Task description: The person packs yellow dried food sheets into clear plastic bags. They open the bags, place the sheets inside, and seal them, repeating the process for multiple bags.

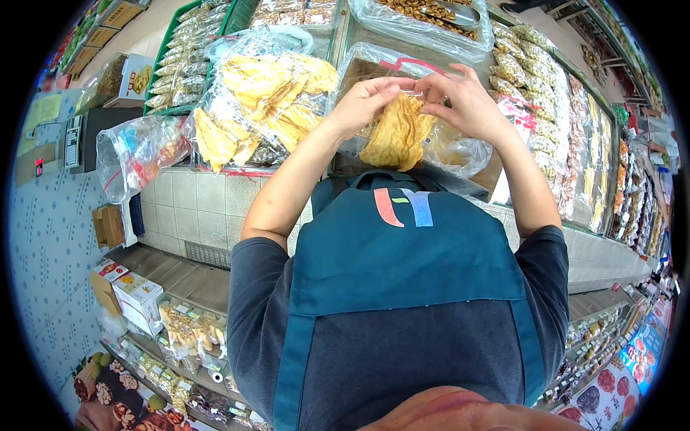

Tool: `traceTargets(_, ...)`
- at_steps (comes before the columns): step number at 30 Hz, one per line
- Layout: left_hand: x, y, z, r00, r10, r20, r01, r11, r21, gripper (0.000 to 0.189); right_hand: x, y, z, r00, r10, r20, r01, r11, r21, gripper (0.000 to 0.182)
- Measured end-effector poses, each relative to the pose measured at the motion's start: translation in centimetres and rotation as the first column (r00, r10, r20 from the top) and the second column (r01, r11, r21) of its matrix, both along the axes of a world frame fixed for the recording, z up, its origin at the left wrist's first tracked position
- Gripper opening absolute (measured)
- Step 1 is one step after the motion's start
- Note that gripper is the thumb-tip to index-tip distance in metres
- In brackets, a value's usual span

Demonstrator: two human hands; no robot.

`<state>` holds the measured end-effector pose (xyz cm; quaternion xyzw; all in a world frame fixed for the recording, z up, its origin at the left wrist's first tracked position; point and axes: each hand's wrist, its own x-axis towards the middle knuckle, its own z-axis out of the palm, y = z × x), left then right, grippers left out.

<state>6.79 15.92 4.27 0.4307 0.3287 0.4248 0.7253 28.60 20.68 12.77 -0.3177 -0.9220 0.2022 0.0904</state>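
Note:
My left hand (372, 102) and my right hand (458, 97) meet at the top of a clear plastic bag holding yellow dried food sheets (399, 134), perhaps dried fish. The fingers of both hands pinch around the bag's upper edge. A red tie strip (412, 63) runs just beyond the fingertips. To the left, more yellow dried sheets (259, 86) lie heaped on clear plastic in a tray. Right of the held bag rests a crumpled clear bag (458, 153).
A clear bag of red ties (143, 153) hangs at the counter's left edge. Packed goods (523, 70) fill the display at right, and a green crate of packets (183, 59) stands at left. A plastic-lined tray with a metal scoop (458, 15) lies beyond.

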Motion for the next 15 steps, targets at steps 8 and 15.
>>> traceTargets(8,-1.1,0.5,-0.7,0.947,-0.007,0.321,0.055,0.988,-0.142,0.045,2.6,1.4,0.5,0.998,0.025,-0.05,-0.015,0.982,0.19,0.021)
traceTargets(15,-2.2,1.7,-2.1,0.953,0.107,0.282,-0.028,0.962,-0.271,0.053,2.7,2.9,-2.8,0.933,-0.192,-0.303,0.219,0.974,0.058,0.03)
